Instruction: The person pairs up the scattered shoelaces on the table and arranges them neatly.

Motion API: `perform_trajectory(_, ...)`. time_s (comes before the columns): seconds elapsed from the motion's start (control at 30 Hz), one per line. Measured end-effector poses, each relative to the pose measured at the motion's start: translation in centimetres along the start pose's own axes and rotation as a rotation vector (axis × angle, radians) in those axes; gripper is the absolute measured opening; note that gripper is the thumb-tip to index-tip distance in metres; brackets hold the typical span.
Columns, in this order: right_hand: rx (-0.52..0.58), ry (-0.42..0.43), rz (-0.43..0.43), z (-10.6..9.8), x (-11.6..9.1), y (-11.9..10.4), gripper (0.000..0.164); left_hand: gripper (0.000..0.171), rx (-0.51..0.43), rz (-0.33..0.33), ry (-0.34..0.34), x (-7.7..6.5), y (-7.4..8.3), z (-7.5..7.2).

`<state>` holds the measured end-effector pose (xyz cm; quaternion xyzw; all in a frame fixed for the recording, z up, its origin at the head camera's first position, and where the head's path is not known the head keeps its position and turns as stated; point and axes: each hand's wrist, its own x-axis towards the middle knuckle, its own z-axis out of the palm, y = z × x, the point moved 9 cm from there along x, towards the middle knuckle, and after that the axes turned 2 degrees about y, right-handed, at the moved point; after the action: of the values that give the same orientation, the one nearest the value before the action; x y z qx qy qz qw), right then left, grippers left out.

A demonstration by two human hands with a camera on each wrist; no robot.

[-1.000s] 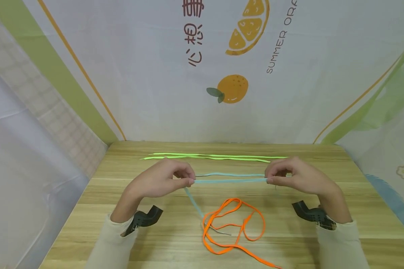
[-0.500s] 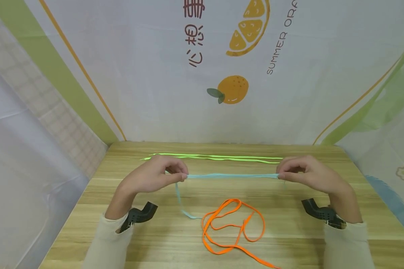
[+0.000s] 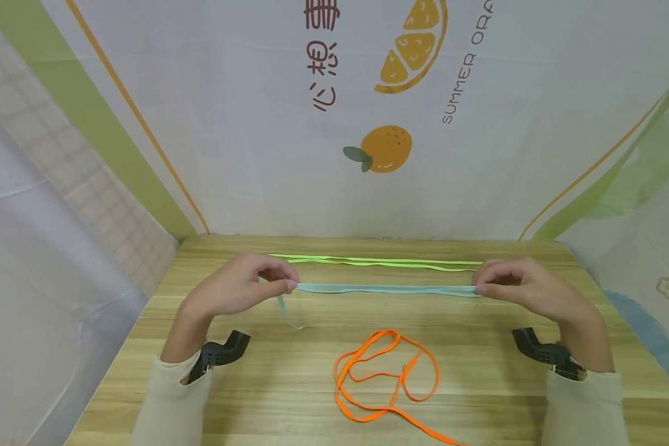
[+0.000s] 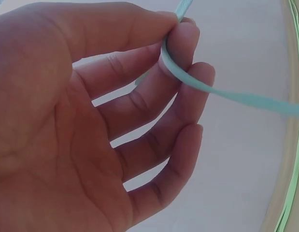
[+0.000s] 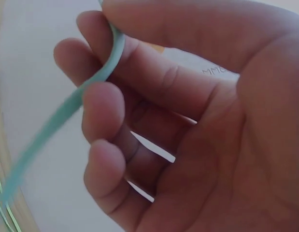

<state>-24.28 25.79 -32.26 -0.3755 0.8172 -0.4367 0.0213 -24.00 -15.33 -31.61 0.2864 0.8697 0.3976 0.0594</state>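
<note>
A light blue shoelace (image 3: 384,287) stretches level between both hands, close in front of the green laces. My left hand (image 3: 251,283) pinches it between thumb and index finger; a loose end hangs below that hand. On the other side my right hand (image 3: 515,282) pinches the lace the same way. In the left wrist view, the blue lace (image 4: 241,98) bends round the fingertips and runs off to the right. The right wrist view has the lace (image 5: 57,118) passing over the fingers and trailing down to the left. A second blue strand runs just below the taut one.
Two bright green shoelaces (image 3: 379,261) lie side by side along the back of the wooden table (image 3: 279,396). An orange shoelace (image 3: 387,409) lies in loose loops at the front middle. A printed white cloth (image 3: 267,155) hangs behind the table.
Both hands have moved apart and slightly toward the back, drawing the blue shoelace out longer. Its trailing end has slid away from the orange shoelace toward the left hand.
</note>
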Motion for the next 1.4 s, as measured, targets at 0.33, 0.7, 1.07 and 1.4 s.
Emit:
perform_trajectory(0.33, -0.029, 0.037, 0.074, -1.5, -1.3, 1.0, 0.028, 0.011, -0.001, -0.059, 0.037, -0.5, -1.0, -1.2)
perform_trajectory(0.7, -0.043, 0.081, 0.201, -3.1, -3.4, 3.3, 0.024, 0.015, -0.010, -0.098, 0.036, -0.6, -2.3, -2.0)
perform_trajectory(1.07, 0.015, 0.076, 0.239, -3.8, -4.7, 5.0, 0.021, 0.014, -0.025, -0.119, 0.024, -0.4, -4.1, -2.2)
perform_trajectory(1.4, 0.079, 0.071, 0.257, -4.6, -5.9, 6.8, 0.022, 0.015, -0.044, -0.170, 0.021, -0.3, -6.3, -2.3)
